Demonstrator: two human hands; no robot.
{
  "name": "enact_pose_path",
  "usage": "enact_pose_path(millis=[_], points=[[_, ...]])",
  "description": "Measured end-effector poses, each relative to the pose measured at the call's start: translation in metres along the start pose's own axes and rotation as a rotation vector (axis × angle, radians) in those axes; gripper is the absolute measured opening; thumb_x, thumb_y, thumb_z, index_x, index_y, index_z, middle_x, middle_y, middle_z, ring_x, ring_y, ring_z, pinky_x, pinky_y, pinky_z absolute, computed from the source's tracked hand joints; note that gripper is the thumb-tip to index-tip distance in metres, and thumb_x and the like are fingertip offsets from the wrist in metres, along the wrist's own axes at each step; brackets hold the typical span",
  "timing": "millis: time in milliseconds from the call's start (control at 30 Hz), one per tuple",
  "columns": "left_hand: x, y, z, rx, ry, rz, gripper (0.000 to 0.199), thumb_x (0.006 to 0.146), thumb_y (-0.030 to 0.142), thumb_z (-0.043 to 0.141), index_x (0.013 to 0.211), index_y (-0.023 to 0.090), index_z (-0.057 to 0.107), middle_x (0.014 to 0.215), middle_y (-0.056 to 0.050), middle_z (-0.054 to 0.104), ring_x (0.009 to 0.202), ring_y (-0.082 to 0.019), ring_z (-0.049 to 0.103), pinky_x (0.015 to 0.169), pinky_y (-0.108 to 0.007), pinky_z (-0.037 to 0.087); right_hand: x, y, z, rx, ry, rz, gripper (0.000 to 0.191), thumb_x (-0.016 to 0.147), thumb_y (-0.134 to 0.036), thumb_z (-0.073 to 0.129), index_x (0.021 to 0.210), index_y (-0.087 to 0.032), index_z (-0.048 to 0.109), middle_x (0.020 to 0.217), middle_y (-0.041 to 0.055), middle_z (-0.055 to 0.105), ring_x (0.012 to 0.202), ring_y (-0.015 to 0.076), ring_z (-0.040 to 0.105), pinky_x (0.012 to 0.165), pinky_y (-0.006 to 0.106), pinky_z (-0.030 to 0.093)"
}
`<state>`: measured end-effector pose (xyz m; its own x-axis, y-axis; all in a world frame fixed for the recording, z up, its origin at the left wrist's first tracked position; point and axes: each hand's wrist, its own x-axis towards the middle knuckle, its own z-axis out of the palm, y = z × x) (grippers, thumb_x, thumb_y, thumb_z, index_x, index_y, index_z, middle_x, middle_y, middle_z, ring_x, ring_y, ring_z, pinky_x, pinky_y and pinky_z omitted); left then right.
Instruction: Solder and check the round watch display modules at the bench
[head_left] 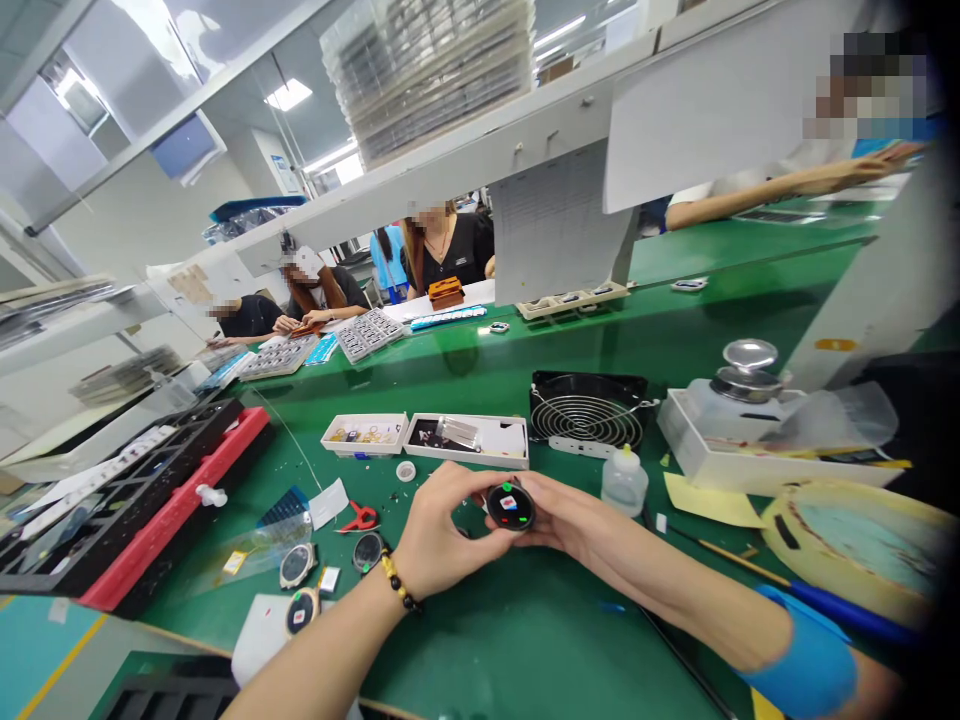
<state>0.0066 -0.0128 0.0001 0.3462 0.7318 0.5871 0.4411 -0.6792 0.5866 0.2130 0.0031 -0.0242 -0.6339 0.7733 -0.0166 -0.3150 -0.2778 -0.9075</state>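
My left hand (450,520), with a beaded bracelet (397,581) on its wrist, and my right hand (566,515) together grip a round black watch module (511,506) at its edges. The module's face shows a small red, white and blue patch. Just left of my left hand lie red-handled scissors (360,517) on the green bench mat (517,650). Several round watch bodies sit further left, among them one (298,565) and a dark one (368,551). Another round module (302,611) rests on a white pad (262,635).
Beyond my hands stand a white parts tray (364,434), a white box (466,440), a caged black fan (588,410) and a plastic bottle (624,481). A black-and-red rack (150,510) lies left. A dispenser in a white tray (750,440) stands right. Co-workers sit across the bench.
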Motion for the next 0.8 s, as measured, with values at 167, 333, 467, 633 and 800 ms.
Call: enact_pose_path(millis=[167, 333, 467, 633, 800], points=[[0.0007, 0.0017, -0.0006, 0.009, -0.005, 0.001, 0.051, 0.075, 0.010, 0.078, 0.123, 0.024, 0.073, 0.091, -0.002, 0.074, 0.081, -0.019, 0.064, 0.078, -0.032, 0.051, 0.0003, 0.0006, -0.0011, 0.002, 0.005, 0.001, 0.054, 0.100, -0.064, 0.062, 0.135, -0.024, 0.068, 0.132, 0.0118, 0.070, 0.121, 0.0298, 0.066, 0.105, 0.047, 0.051], [0.0006, 0.0020, -0.0010, 0.019, -0.001, 0.013, 0.049, 0.076, 0.011, 0.078, 0.123, 0.025, 0.072, 0.094, -0.002, 0.075, 0.083, -0.020, 0.065, 0.079, -0.032, 0.050, -0.0004, -0.0032, 0.0015, -0.014, 0.005, 0.009, 0.052, 0.100, -0.064, 0.061, 0.133, -0.024, 0.069, 0.130, 0.0109, 0.071, 0.120, 0.0286, 0.065, 0.106, 0.046, 0.051], [0.0009, 0.0018, -0.0009, 0.010, -0.006, 0.027, 0.049, 0.077, 0.012, 0.078, 0.123, 0.025, 0.072, 0.091, -0.001, 0.075, 0.081, -0.019, 0.064, 0.080, -0.032, 0.051, -0.0024, -0.0063, 0.0040, -0.022, 0.009, 0.014, 0.053, 0.100, -0.064, 0.061, 0.133, -0.024, 0.070, 0.127, 0.0112, 0.072, 0.118, 0.0286, 0.066, 0.107, 0.047, 0.050], [0.0008, 0.0015, -0.0012, 0.014, -0.006, 0.011, 0.048, 0.077, 0.013, 0.079, 0.124, 0.024, 0.072, 0.093, -0.002, 0.075, 0.083, -0.019, 0.065, 0.080, -0.033, 0.051, -0.0024, -0.0028, 0.0019, -0.020, 0.011, 0.015, 0.054, 0.100, -0.065, 0.061, 0.135, -0.023, 0.069, 0.129, 0.0123, 0.071, 0.119, 0.0302, 0.066, 0.107, 0.049, 0.050], [0.0002, 0.0014, -0.0013, 0.016, -0.006, 0.022, 0.047, 0.079, 0.014, 0.077, 0.124, 0.025, 0.072, 0.092, -0.002, 0.075, 0.083, -0.020, 0.065, 0.080, -0.033, 0.051, 0.0004, 0.0001, -0.0007, -0.019, 0.015, 0.008, 0.055, 0.100, -0.065, 0.061, 0.135, -0.023, 0.068, 0.132, 0.0130, 0.070, 0.120, 0.0306, 0.065, 0.108, 0.050, 0.050]])
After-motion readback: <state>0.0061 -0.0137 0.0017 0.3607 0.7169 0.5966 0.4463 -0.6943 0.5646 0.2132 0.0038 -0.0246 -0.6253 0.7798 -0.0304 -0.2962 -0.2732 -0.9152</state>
